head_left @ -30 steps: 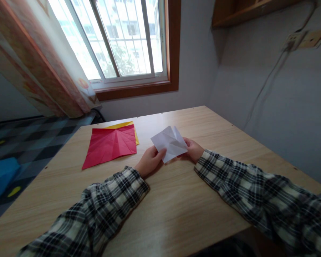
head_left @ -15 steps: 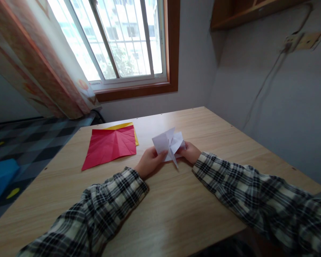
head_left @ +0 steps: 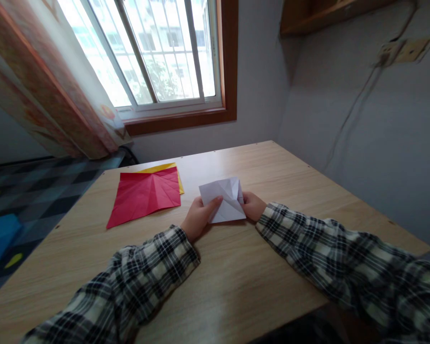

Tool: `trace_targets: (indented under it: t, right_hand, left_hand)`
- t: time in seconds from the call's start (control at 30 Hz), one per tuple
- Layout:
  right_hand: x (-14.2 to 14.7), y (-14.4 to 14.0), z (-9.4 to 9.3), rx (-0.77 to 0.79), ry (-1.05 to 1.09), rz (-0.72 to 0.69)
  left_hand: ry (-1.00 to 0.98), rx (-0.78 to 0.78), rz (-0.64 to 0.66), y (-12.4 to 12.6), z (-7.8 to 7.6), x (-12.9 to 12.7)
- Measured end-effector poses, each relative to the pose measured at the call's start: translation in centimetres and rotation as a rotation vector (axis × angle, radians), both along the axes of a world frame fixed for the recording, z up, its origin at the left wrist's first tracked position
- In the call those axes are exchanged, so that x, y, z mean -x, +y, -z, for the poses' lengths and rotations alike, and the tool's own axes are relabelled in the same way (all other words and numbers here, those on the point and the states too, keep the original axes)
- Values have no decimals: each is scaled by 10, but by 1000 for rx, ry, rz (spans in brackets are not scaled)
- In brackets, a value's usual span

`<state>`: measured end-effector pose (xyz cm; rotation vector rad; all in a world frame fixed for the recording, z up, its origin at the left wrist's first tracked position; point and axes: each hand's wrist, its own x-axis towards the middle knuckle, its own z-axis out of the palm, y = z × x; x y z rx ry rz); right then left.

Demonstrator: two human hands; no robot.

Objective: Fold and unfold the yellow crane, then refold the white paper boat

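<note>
A creased white paper (head_left: 225, 199) is held just above the wooden table (head_left: 236, 267), folded into a roughly square shape with diagonal creases. My left hand (head_left: 198, 217) pinches its left edge, thumb on top. My right hand (head_left: 252, 206) grips its right edge, mostly hidden behind the paper. Both arms wear plaid sleeves.
A creased red paper sheet (head_left: 146, 195) lies flat on the table to the left, on top of a yellow sheet (head_left: 165, 168) whose edge peeks out. A window and curtain stand behind. Wall runs along the table's right side. Checkered floor lies left.
The white paper was collapsed along its creases from a loose, partly open shape with a flap sticking down into a flatter, more compact square. Both hands kept their grip.
</note>
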<state>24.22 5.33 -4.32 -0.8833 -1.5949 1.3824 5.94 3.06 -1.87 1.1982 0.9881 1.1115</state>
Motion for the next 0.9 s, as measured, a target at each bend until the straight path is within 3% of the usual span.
trace_targets:
  t: [0.23, 0.67, 0.9]
  right_hand:
    - [0, -3, 0, -53, -156, 66]
    - [1, -2, 0, -131, -265, 63]
    - [0, -3, -2, -121, -341, 112]
  left_hand:
    - [-208, 71, 17, 1, 1, -7]
    - [-166, 94, -143, -5, -6, -18]
    - [-156, 97, -125, -2, -4, -16]
